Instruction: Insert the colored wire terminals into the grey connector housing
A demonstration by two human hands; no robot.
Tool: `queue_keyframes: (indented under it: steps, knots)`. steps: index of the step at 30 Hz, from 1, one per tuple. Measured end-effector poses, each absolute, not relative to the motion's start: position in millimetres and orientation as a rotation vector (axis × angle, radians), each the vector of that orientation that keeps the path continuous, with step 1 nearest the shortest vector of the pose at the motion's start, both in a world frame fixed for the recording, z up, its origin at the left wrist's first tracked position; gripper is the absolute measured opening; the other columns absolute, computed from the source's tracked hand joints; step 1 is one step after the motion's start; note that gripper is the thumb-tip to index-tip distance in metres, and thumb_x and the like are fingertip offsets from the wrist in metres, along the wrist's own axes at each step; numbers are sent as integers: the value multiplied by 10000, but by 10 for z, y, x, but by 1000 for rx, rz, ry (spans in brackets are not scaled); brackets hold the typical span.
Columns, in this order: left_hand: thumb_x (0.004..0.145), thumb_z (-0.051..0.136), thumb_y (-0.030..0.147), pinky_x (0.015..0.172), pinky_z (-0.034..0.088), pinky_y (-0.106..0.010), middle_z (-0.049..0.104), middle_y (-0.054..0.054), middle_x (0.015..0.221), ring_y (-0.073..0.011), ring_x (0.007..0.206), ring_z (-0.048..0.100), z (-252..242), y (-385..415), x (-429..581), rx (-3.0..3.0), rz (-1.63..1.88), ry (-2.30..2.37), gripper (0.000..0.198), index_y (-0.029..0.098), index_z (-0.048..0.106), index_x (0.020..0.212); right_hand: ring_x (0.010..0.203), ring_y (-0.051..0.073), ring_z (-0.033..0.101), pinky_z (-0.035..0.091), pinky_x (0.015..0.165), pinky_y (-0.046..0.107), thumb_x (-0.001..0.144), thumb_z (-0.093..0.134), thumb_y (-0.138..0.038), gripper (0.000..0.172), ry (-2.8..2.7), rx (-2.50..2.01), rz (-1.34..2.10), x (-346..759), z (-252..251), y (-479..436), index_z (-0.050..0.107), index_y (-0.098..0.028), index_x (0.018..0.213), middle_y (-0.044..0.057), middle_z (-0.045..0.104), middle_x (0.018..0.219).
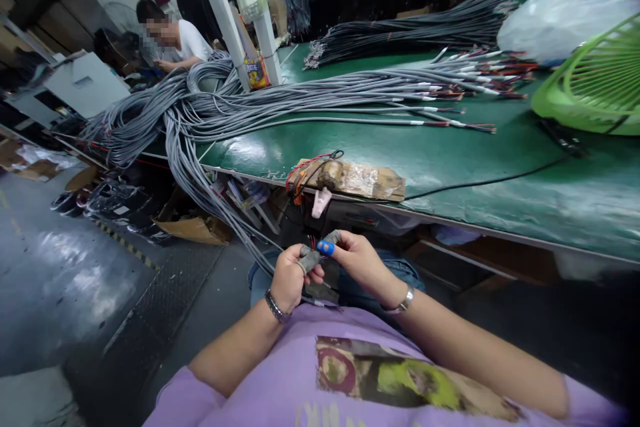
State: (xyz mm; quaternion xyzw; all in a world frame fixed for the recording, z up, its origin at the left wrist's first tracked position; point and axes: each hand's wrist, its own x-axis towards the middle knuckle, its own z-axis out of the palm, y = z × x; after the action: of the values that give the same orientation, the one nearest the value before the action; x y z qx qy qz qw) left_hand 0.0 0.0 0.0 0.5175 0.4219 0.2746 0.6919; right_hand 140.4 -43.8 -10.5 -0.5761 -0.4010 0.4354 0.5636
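Observation:
Above my lap, my left hand [295, 272] is closed, with grey finger covers on its fingers. It grips the end of a grey cable [261, 259], whose thin dark and reddish wires [313, 241] stick up between my hands. My right hand [356, 259] meets it, thumb and forefinger pinched at those wires; a blue cover is on the thumb. The fingers hide exactly which wires are pinched. Another cable end with a white band [320, 303] lies against my lap below the hands.
A long bundle of grey cables [280, 97] lies across the green bench [480, 193] and hangs over its edge. Near that edge sits a taped wooden block [373, 180] with wires. Dark cables [410, 37], a green fan [590, 83] and a person [187, 43] are farther back.

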Motion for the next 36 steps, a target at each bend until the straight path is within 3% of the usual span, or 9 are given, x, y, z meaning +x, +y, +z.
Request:
queue_keyframes:
  steps: [6, 19, 25, 36]
  knots:
    - [679, 653, 335, 351, 199, -171, 605, 6, 512, -74, 368, 513, -36, 8, 0, 1073, 682, 939, 225, 161, 516, 640, 564, 106, 436, 380, 564, 257, 661, 715, -470, 330, -875, -1305, 1058, 1343, -97, -455, 597, -163, 671, -26, 535, 593]
    - [744, 609, 285, 378, 304, -172, 574, 31, 507, -57, 362, 463, -30, 53, -59, 1254, 781, 914, 193, 159, 525, 625, 622, 126, 478, 408, 578, 262, 745, 613, -522, 351, -981, -1288, 1149, 1444, 49, -405, 631, -175, 796, 6, 582, 705]
    - [759, 623, 314, 401, 341, -175, 576, 31, 515, -65, 392, 487, -37, 50, -86, 1373, 746, 901, 218, 161, 529, 636, 615, 122, 479, 390, 580, 258, 632, 737, -467, 334, -953, -1280, 1130, 1370, 23, -354, 604, -165, 685, -8, 586, 654]
    - [683, 660, 324, 333, 259, -167, 563, 24, 463, -57, 321, 452, 123, 213, -107, 1197, 704, 907, 248, 148, 521, 577, 509, 81, 384, 387, 556, 249, 638, 743, -406, 291, -603, -1216, 1155, 1525, -79, -359, 556, -184, 617, -65, 460, 519]
